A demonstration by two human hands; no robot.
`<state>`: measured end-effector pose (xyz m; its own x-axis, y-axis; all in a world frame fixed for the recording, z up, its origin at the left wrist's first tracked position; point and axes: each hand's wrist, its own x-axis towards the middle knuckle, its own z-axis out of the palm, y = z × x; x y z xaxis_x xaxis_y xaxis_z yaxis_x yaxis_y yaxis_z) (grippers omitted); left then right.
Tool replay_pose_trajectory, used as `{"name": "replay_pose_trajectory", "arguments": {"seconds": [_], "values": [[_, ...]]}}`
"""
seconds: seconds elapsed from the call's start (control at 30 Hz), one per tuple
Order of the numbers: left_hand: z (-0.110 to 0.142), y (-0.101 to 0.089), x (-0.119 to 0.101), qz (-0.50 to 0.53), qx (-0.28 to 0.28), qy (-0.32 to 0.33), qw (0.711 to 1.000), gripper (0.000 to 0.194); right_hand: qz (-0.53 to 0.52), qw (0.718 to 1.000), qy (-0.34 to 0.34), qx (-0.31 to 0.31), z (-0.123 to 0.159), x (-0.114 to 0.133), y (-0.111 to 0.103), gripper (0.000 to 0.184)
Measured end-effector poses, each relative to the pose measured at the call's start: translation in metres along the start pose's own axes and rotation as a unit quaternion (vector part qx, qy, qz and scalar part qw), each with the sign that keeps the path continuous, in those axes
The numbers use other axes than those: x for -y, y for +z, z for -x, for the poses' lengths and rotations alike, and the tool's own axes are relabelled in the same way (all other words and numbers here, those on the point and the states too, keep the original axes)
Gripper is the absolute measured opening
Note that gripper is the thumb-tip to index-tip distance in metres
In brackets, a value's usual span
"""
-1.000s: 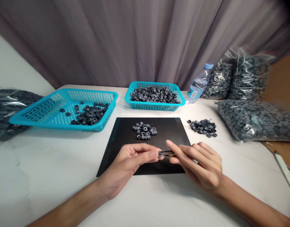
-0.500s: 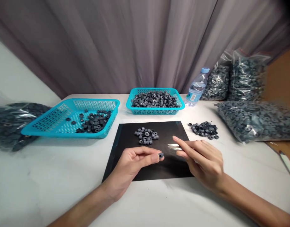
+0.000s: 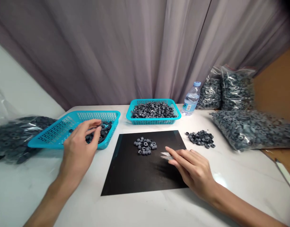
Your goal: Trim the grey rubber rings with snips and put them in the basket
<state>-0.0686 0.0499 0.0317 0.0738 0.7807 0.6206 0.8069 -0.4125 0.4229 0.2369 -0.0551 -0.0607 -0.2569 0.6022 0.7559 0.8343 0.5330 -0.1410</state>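
My left hand (image 3: 80, 146) is raised over the near right part of the left blue basket (image 3: 45, 145). Its thumb and fingers are curved with a small gap, and I see nothing held between them. Dark grey ring-shaped pieces (image 3: 105, 129) lie in that basket beneath the fingertips. Over the right side of the black mat (image 3: 135, 176), my right hand (image 3: 194, 167) is closed around metal tweezers (image 3: 166, 155), whose two tips point left. A small pile of grey ring pieces (image 3: 145, 145) sits on the mat, left of those tips.
Another blue basket (image 3: 154, 121), full of grey pieces, stands at the back. Beside it is a water bottle (image 3: 191, 99). A loose heap of pieces (image 3: 201, 138) lies right of the mat. Filled plastic bags (image 3: 251, 129) occupy the right, and another bag (image 3: 24, 132) the far left.
My left hand has moved from the mat, where it pinched a grey ring piece, to the left basket; that piece no longer shows in its fingers. The view has shifted slightly.
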Motion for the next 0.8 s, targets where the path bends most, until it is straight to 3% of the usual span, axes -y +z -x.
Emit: {"name": "replay_pose_trajectory", "arguments": {"seconds": [0.03, 0.13, 0.23, 0.33, 0.5, 0.57, 0.8], "values": [[-0.003, -0.001, 0.008, -0.041, 0.037, 0.006, 0.998, 0.019, -0.001, 1.0, 0.002, 0.003, 0.0, 0.0, 0.001, 0.032], [-0.007, 0.001, 0.025, -0.1, 0.072, 0.037, 0.992, 0.02, -0.001, 1.0, 0.004, 0.012, -0.001, 0.0, 0.001, 0.03], [-0.005, 0.007, 0.023, -0.096, 0.029, 0.088, 0.991, 0.021, -0.001, 1.0, 0.003, 0.02, -0.002, 0.002, 0.001, 0.029], [0.006, 0.015, 0.004, -0.052, 0.004, 0.151, 0.987, 0.019, -0.005, 1.0, 0.004, 0.02, -0.002, 0.003, 0.002, 0.028], [0.035, 0.033, -0.023, 0.025, 0.214, 0.172, 0.961, 0.018, -0.008, 0.999, 0.016, 0.027, 0.0, 0.002, 0.004, 0.029], [0.043, 0.04, -0.027, 0.038, 0.264, 0.166, 0.949, 0.019, -0.007, 0.999, 0.015, 0.029, 0.0, 0.001, 0.005, 0.029], [0.048, 0.044, -0.029, 0.087, 0.302, 0.112, 0.943, 0.018, -0.014, 0.999, 0.013, 0.033, -0.001, 0.003, 0.004, 0.028]]}}
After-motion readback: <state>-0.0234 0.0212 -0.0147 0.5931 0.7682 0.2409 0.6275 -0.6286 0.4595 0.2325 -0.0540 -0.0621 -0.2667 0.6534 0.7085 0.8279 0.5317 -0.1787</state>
